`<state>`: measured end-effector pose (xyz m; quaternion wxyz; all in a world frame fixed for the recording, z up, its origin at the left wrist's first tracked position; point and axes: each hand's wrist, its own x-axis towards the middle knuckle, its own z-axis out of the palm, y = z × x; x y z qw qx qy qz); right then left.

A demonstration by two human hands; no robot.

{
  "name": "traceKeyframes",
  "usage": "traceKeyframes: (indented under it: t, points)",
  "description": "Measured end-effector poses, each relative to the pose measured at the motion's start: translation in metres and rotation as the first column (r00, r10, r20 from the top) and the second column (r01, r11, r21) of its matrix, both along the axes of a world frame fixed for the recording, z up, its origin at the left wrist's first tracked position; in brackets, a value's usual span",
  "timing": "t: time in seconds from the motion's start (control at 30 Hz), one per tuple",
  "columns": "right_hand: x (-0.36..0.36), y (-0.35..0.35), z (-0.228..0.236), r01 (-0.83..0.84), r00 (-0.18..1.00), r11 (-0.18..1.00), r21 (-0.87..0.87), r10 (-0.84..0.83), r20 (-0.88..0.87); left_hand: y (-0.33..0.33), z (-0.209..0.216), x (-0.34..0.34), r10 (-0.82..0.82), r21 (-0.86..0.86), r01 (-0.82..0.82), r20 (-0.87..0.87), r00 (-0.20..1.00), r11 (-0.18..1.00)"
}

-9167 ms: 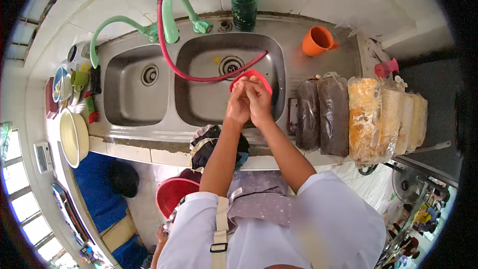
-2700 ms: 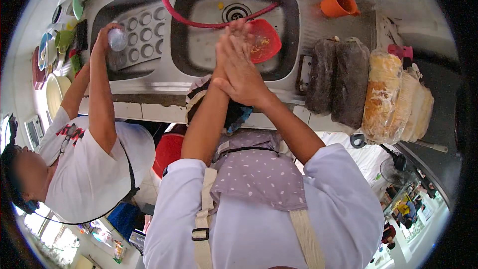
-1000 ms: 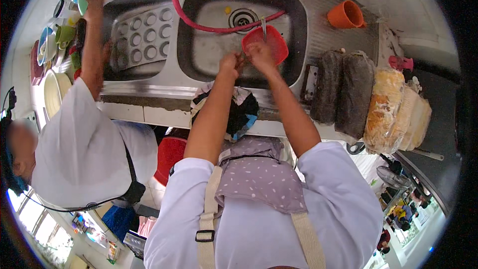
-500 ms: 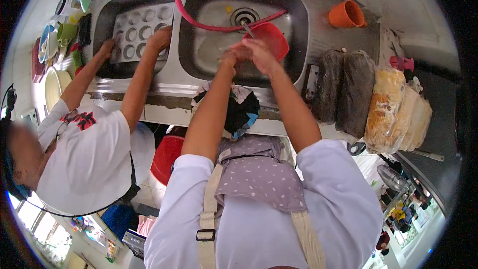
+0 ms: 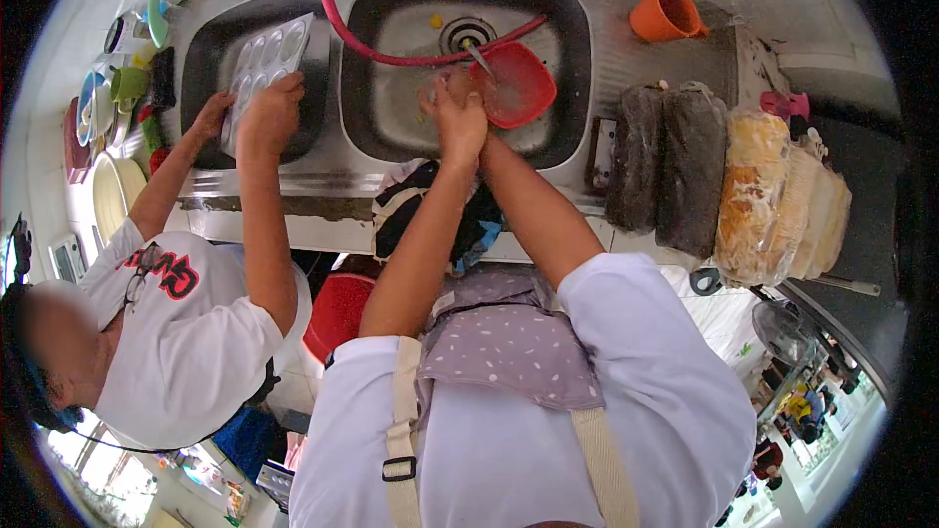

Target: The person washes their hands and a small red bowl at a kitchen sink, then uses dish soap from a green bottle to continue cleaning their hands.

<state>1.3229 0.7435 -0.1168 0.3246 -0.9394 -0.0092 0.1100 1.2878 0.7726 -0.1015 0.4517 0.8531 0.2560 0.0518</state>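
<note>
My left hand (image 5: 464,125) lies over my right hand, pressed against it, above the left part of the right sink basin (image 5: 386,103). The right hand (image 5: 431,101) passes underneath, and some blurred fingers come out to the left. Neither hand visibly holds an object. Just right of them, a red plastic bowl (image 5: 520,88) rests in the basin with cloudy water in it. A thin pale streak meets the bowl's upper left rim; I cannot tell whether it is water or a handle. The pink hose (image 5: 391,58) curves across the basin beyond my hands, near the drain (image 5: 468,34).
At the left basin, a co-worker (image 5: 186,298) holds a muffin tin (image 5: 264,64). An orange cup (image 5: 667,15) and wrapped dark loaves (image 5: 690,166) stand right, beside bagged bread (image 5: 758,200). Bunched cloth (image 5: 403,210) hangs at the sink's front edge. A green hose (image 5: 161,0) arches far left.
My hands have moved from the bowl's near left edge leftward, and the left now covers the right. The co-worker has tilted the muffin tin upright. The view has shifted slightly.
</note>
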Motion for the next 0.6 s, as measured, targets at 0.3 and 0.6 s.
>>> traceKeyframes:
  t: [0.3, 0.6]
  points:
    - [0.004, -0.059, 0.046, 0.032, 0.991, 0.992, -0.118, -0.047, -0.127, 0.063, 0.016, 0.023, -0.32, -0.414, 0.197, -0.253, 0.913, 0.889]
    - [0.026, -0.112, -0.068, -0.054, 0.997, 0.996, 0.074, 0.057, -0.049, 0.032, -0.021, 0.003, -0.131, -0.806, -0.372, -0.476, 0.87, 0.46]
